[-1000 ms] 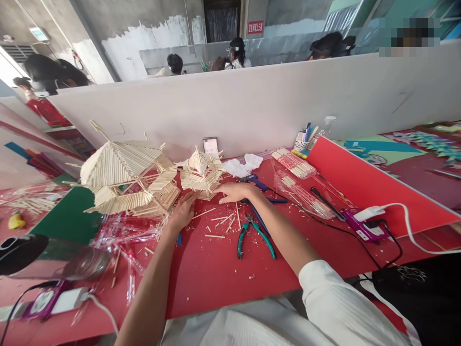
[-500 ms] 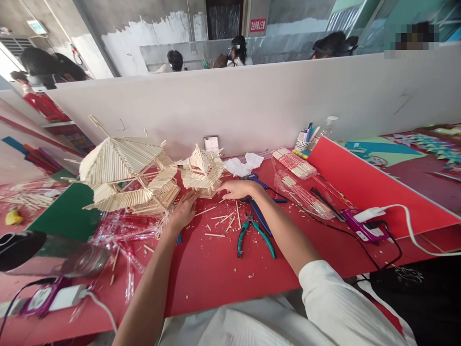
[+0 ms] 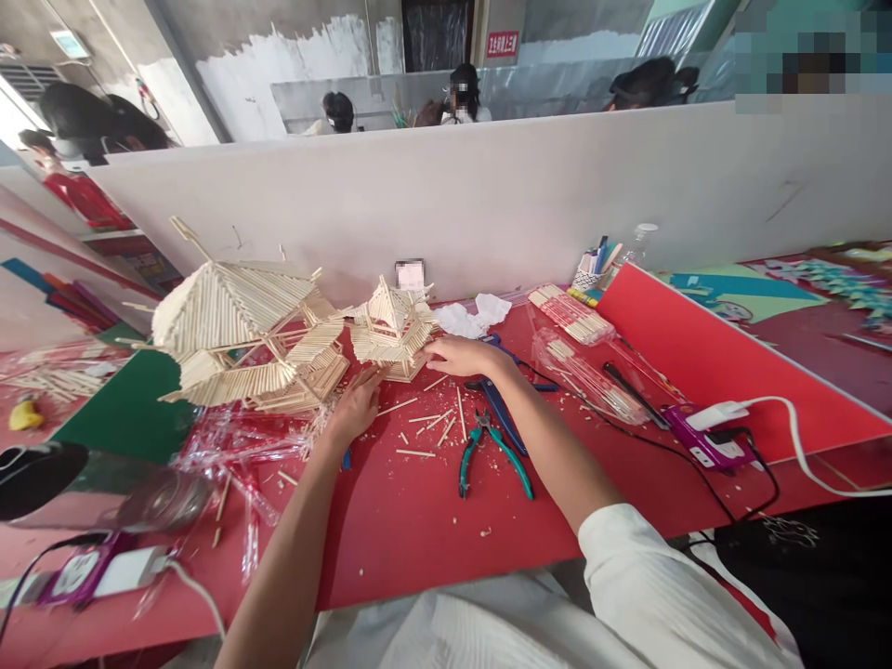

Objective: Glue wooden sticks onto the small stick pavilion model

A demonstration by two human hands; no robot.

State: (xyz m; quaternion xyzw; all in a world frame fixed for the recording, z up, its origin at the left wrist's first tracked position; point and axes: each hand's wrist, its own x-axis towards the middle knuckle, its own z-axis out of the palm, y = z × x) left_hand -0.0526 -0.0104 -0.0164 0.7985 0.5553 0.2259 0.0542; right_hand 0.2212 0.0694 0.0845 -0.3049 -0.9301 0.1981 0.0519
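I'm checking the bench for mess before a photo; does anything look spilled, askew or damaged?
Yes. Loose sticks and pale crumbs lie scattered around the green-handled pliers, like offcuts. Crumpled clear wrapping is heaped by the larger stick model, looking discarded. I see no clear damage.

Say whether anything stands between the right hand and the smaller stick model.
Nothing visible: the right hand is at the lower right edge of the smaller stick model, though contact is unclear. The teal-handled pliers lie nearer the person.
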